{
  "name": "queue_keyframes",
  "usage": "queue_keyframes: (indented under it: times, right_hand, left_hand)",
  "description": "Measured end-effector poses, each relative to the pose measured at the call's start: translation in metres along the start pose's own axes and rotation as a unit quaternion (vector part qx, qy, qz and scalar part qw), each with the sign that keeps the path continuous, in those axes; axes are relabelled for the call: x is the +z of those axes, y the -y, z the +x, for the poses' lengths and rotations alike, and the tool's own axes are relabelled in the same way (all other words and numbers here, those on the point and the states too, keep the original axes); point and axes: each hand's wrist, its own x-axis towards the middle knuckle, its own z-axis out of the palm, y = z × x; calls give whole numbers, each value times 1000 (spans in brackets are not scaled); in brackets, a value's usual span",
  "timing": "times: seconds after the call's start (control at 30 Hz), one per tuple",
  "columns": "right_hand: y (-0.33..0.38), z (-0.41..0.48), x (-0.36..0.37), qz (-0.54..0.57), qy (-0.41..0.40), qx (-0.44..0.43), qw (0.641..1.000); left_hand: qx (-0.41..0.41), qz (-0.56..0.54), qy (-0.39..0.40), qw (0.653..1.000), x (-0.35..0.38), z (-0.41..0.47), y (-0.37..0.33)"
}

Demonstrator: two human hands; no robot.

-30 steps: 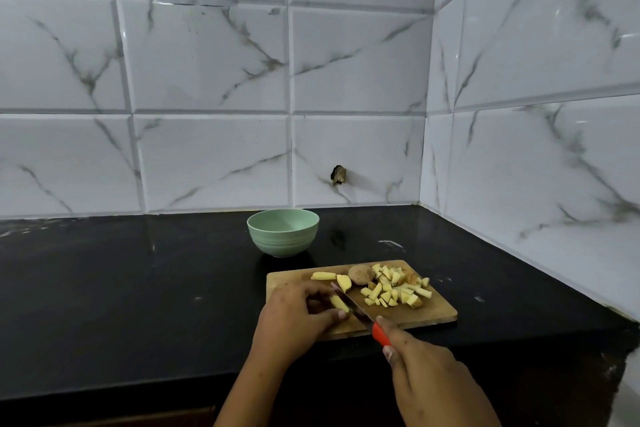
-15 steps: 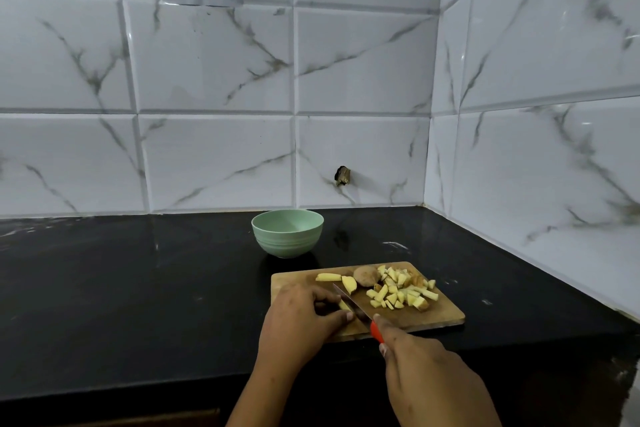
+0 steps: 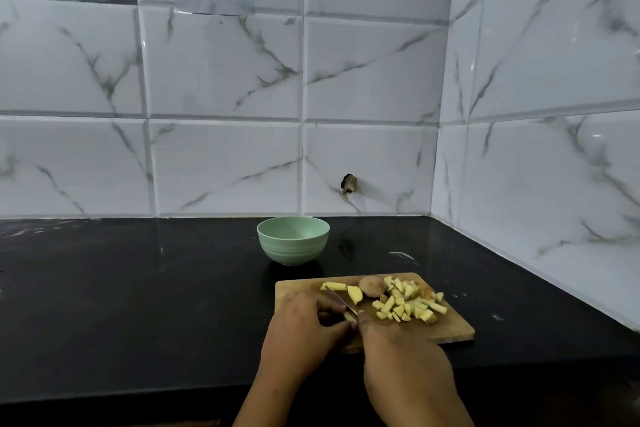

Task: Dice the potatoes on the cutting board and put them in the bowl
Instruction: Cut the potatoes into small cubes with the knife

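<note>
1. A person's left hand [image 3: 304,326] rests knuckles-up on the near-left part of a wooden cutting board [image 3: 450,331]. Its fingers are bent down and pinch a pale potato piece [image 3: 349,316] at their tips.
2. The right hand [image 3: 405,357] sits just beside the left hand, on its right, with its back to the camera. It is closed around a knife [image 3: 341,300] whose handle is hidden beneath it. Only the narrow blade shows, slanting away from the right forefinger and passing the left fingertips, where it meets the held piece.
3. Just beyond the left fingertips, a potato strip [image 3: 333,286] lies by the blade's tip on the left. A cut wedge [image 3: 354,294] lies on the blade's right. A brown-skinned chunk [image 3: 372,286] sits right beside the wedge, farther from the left hand.
4. A loose heap of diced potato [image 3: 408,305] lies on the board beyond the right hand and slightly to its right, apart from the knife.
5. A pale green bowl [image 3: 291,251] stands upright well beyond the left hand. It is off the board, on the black counter [image 3: 138,288], and near the board's far edge without touching it.
6. A wall of marble-patterned tiles [image 3: 225,166] rises beyond both hands and turns a corner to the right of the right hand.
</note>
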Motion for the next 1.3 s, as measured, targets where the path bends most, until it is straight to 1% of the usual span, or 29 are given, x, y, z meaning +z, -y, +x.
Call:
queue_keyframes:
  times: [0.07,0.17,0.23,0.33,0.4,0.5,0.6,0.7,0.77,0.87,0.93,1.0,1.07,1.13,1.2,1.3]
  right_hand:
    - [1,-1,1,-8,-17,-2,1000]
    - [0,-5,0,4,-6,-6,1000]
    - [-3,-7,-2,16,44,6,999]
    - [-6,-12,-3,34,155,42,986]
    - [-6,-17,-3,38,178,57,982]
    - [-9,-19,-1,40,164,69,983]
    - [-11,-22,-2,77,166,75,980]
    - [-17,-27,-1,76,154,71,983]
    - [-23,-34,-4,76,152,93,981]
    - [-35,-42,-8,98,139,79,982]
    - [-42,-48,-8,125,107,82,983]
    - [-46,-49,-4,161,60,76,982]
    - [-46,-50,-1,186,10,77,980]
    - [-47,-49,1,191,-20,76,978]
    - [-48,-46,7,191,-27,74,978]
    - [-43,-43,5,180,-6,81,980]
  left_hand:
    - [5,7,-1,1000,-1,-1,-2]
    - [6,14,-16,1000,-1,-2,-2]
    - [3,21,-30,999,1,-4,-1]
    - [-3,47,-64,997,5,-4,2]
    - [1,55,-70,996,6,-4,1]
    - [15,55,-73,996,4,-6,-2]
    - [27,63,-64,996,3,-6,-2]
    - [25,67,-60,996,2,-6,-3]
    - [20,70,-53,996,2,-3,-3]
    - [-4,76,-42,996,1,2,-7]
    - [-10,91,-52,994,1,5,-9]
    - [17,128,-58,990,3,6,-11]
    - [60,152,-29,986,4,4,-10]
    - [69,150,8,986,3,3,-9]
    - [63,134,15,989,1,2,-8]
    - [54,129,0,990,-1,-1,-10]
